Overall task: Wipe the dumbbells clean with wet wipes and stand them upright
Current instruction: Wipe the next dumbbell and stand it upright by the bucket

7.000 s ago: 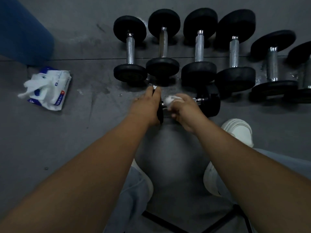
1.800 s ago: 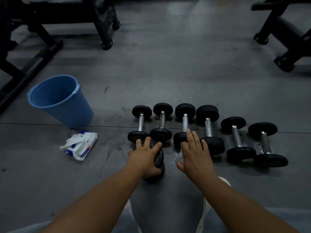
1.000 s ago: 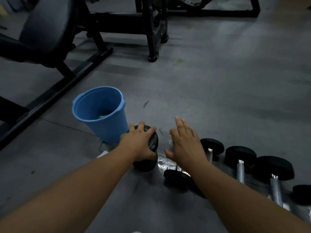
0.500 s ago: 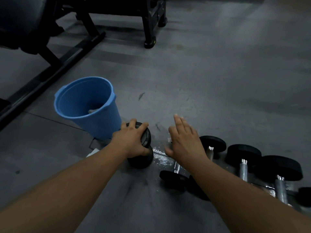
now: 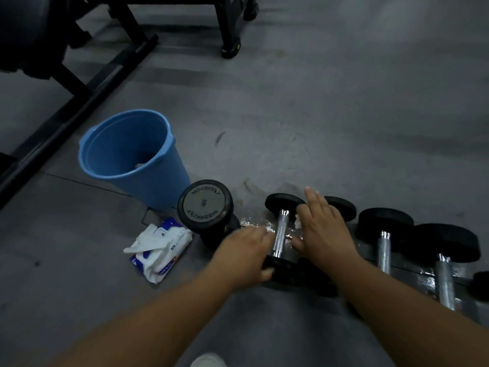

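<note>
Found one black dumbbell (image 5: 205,205) upright just beside the blue bucket (image 5: 158,186), grey cap marked 5. Had the left hand (image 5: 246,251) at the near head of a lying dumbbell (image 5: 281,234), blurred: could not tell the grip. Held the right hand (image 5: 321,230) flat, fingers straight.

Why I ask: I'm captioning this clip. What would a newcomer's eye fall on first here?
Most likely the blue bucket at left, bright against the dark grey floor, with one black upright dumbbell right beside it and a white wet-wipe pack in front. Next, the left hand and right hand at centre, either side of a lying dumbbell on a wet patch, with more lying dumbbells stretching right.
</note>
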`<state>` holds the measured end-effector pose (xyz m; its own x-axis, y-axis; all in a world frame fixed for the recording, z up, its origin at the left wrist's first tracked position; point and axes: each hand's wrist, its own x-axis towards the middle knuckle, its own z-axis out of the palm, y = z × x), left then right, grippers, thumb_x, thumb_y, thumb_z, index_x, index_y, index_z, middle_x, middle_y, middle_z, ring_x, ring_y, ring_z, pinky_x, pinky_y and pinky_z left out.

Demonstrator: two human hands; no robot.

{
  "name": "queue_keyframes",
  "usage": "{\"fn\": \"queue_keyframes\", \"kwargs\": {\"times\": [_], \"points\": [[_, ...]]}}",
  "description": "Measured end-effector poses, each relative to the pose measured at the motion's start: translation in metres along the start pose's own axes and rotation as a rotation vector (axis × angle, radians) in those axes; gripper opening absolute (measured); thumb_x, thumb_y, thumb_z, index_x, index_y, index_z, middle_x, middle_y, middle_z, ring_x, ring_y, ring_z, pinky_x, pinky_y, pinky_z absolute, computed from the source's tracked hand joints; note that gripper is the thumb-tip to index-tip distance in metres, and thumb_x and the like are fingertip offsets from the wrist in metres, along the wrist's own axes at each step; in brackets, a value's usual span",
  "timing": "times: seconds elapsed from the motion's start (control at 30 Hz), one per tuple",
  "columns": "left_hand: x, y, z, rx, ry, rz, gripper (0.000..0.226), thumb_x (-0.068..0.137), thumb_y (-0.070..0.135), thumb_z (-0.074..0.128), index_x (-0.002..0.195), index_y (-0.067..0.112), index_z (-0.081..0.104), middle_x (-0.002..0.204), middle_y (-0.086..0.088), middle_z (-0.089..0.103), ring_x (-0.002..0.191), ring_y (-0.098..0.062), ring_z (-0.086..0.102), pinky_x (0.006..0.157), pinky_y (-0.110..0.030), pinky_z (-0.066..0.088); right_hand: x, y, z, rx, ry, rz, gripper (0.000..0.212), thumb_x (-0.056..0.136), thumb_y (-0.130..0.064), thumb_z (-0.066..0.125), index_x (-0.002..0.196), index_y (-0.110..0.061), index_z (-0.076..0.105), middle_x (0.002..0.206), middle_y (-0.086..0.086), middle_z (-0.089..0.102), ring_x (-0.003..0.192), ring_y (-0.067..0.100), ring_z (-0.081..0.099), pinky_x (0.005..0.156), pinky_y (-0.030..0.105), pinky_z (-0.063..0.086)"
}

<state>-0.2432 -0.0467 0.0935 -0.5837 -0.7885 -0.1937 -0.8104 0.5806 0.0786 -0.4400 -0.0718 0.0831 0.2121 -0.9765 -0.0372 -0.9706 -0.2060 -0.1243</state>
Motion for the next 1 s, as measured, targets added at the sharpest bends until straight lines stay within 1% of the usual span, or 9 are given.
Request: {"fn": "queue_keyframes", "kwargs": {"times": [0.13,0.23,0.3,0.47,0.57,0.67,0.73,0.9,1.0], "points": [[-0.004,0.020,0.039,0.021,-0.169,-0.024,0.062,0.078,0.050,0.067,0.124,0.017,0.044,0.120,-0.005,0.051,0.110,-0.026,0.051,0.090,-0.038,0.045,-0.015,0.011,0.010,-0.024,-0.008,-0.008,0.053,0.066,-0.040,0.072,0.110,-0.016,0.055,0.154,0.016,0.029,0.142,0.033,0.030,0.103,0.047,0.038],[0.003,0.019,0.050,0.065,-0.149,-0.043,0.040,0.089,0.023,0.054,0.127,0.017,0.044,0.120,-0.006,0.053,0.110,-0.028,0.051,0.086,-0.039,0.045,-0.024,0.012,0.021,-0.013,-0.022,-0.006,0.053,0.063,-0.038,0.073,0.108,-0.016,0.057,0.152,0.016,0.034,0.139,0.033,0.036,0.100,0.046,0.042],[0.008,0.017,0.054,0.027,-0.149,-0.080,0.034,0.094,0.012,0.045,0.127,0.017,0.043,0.122,-0.006,0.050,0.114,-0.028,0.050,0.083,-0.040,0.048,-0.031,0.011,0.030,0.001,-0.034,-0.014,0.051,0.062,-0.038,0.074,0.105,-0.016,0.057,0.150,0.017,0.036,0.137,0.034,0.038,0.100,0.047,0.043],[0.008,0.019,0.050,0.051,-0.098,-0.073,0.030,0.098,0.011,0.040,0.127,0.018,0.045,0.124,-0.003,0.050,0.115,-0.026,0.049,0.076,-0.036,0.046,-0.051,0.008,0.039,0.020,-0.030,-0.049,0.053,0.059,-0.037,0.075,0.103,-0.016,0.055,0.148,0.017,0.040,0.135,0.034,0.042,0.098,0.047,0.045],[-0.026,0.014,0.049,0.112,-0.100,0.030,0.027,0.093,0.013,0.046,0.117,0.020,0.054,0.113,-0.002,0.058,0.103,-0.026,0.058,0.070,-0.036,0.045,-0.071,0.001,0.039,0.029,-0.027,-0.065,0.052,0.057,-0.038,0.074,0.102,-0.016,0.059,0.146,0.017,0.044,0.132,0.033,0.045,0.095,0.047,0.048],[-0.071,0.012,0.052,0.254,-0.196,0.188,0.031,0.063,0.018,0.073,0.091,0.028,0.064,0.080,0.005,0.061,0.068,-0.020,0.062,0.057,-0.033,0.042,-0.100,-0.017,0.036,0.040,-0.012,-0.071,0.051,0.054,-0.037,0.072,0.099,-0.017,0.059,0.145,0.015,0.045,0.131,0.032,0.046,0.096,0.044,0.047],[-0.097,0.013,0.050,0.325,-0.218,0.253,0.040,0.050,0.018,0.081,0.085,0.028,0.065,0.073,0.006,0.060,0.060,-0.020,0.059,0.056,-0.033,0.042,-0.126,-0.032,0.034,0.061,0.007,-0.076,0.048,0.054,-0.037,0.070,0.097,-0.017,0.060,0.144,0.015,0.046,0.131,0.031,0.046,0.096,0.043,0.047],[-0.144,0.027,0.009,0.467,-0.192,0.456,0.030,0.054,0.018,0.062,0.083,0.027,0.063,0.068,0.006,0.058,0.054,-0.018,0.056,0.054,-0.032,0.043,-0.202,-0.067,0.028,0.139,0.017,-0.052,0.049,0.050,-0.035,0.071,0.094,-0.019,0.059,0.144,0.014,0.047,0.130,0.031,0.048,0.094,0.041,0.048],[-0.159,0.046,-0.002,0.489,-0.185,0.593,0.027,0.060,0.017,0.064,0.084,0.028,0.059,0.069,0.006,0.055,0.054,-0.017,0.053,0.057,-0.031,0.040,-0.241,-0.071,0.026,0.166,0.021,-0.020,0.045,0.052,-0.034,0.071,0.094,-0.019,0.059,0.144,0.013,0.047,0.129,0.030,0.049,0.094,0.041,0.049]]}}
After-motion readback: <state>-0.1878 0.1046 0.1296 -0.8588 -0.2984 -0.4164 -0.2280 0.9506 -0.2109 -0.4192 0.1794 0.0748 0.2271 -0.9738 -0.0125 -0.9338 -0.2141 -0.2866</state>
